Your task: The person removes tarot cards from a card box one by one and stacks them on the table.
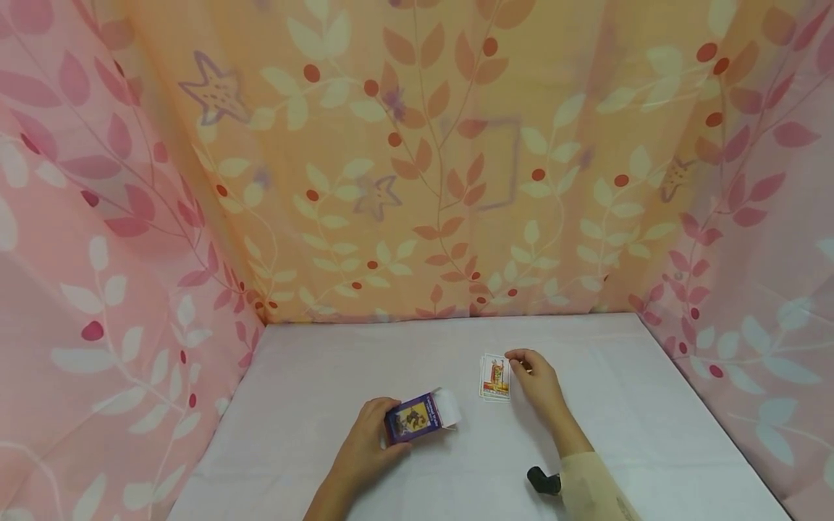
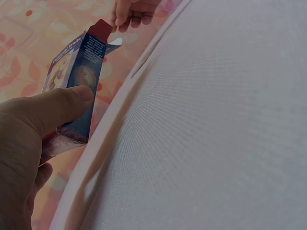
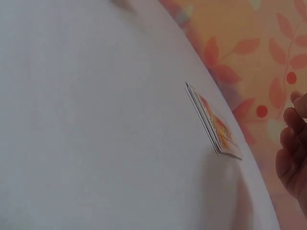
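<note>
My left hand (image 1: 368, 445) grips a purple-blue card box (image 1: 412, 420), thumb along its near side. The box's end flap (image 1: 447, 409) is folded out toward the right. In the left wrist view the thumb lies across the blue side of the box (image 2: 86, 76). A small stack of picture cards (image 1: 496, 378) lies face up on the table, slightly fanned. My right hand (image 1: 539, 380) hovers at the stack's upper right corner, fingers loosely bent. The right wrist view shows that hand (image 3: 292, 148) apart from the cards (image 3: 216, 124), with nothing visible in its fingers.
A white cloth covers the table (image 1: 313, 362). A black object (image 1: 544, 480) sits by the right sleeve (image 1: 589, 485), apparently part of the wrist gear. Leaf-patterned curtains (image 1: 443, 181) close off the back and both sides.
</note>
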{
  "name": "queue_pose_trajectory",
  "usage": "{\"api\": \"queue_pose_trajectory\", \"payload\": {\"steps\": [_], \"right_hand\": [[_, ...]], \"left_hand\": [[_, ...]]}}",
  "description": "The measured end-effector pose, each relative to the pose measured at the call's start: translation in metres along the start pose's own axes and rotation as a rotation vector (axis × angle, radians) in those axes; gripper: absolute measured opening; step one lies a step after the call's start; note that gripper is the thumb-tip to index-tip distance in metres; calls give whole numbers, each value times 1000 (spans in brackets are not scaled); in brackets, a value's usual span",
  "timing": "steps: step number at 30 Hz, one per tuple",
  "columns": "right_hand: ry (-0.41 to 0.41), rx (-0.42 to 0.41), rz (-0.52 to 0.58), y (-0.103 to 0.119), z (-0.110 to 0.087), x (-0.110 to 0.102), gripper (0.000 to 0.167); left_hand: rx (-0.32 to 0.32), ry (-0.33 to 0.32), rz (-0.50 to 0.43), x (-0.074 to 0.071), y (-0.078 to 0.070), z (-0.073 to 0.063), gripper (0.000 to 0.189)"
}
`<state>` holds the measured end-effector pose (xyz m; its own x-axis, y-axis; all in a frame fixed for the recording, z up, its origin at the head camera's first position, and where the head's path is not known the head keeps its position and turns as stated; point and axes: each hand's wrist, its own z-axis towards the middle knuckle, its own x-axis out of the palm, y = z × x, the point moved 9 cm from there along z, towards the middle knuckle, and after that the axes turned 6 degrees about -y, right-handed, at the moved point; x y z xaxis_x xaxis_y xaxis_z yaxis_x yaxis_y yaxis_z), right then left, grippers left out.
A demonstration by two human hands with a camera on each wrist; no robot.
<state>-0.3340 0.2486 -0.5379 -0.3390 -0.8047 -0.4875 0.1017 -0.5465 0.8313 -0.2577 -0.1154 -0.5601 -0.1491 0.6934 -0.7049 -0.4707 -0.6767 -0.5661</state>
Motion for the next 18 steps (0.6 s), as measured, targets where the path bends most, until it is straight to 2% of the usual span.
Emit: {"api": "queue_pose_trajectory", "payload": {"steps": [5, 18], "right_hand": [[-5, -25, 40, 14, -14, 2, 14], [-2, -25, 111, 29, -41, 11, 13]], "left_hand": [[6, -13, -4, -2, -2, -1, 80], [2, -8, -8, -3, -2, 0, 79]]}}
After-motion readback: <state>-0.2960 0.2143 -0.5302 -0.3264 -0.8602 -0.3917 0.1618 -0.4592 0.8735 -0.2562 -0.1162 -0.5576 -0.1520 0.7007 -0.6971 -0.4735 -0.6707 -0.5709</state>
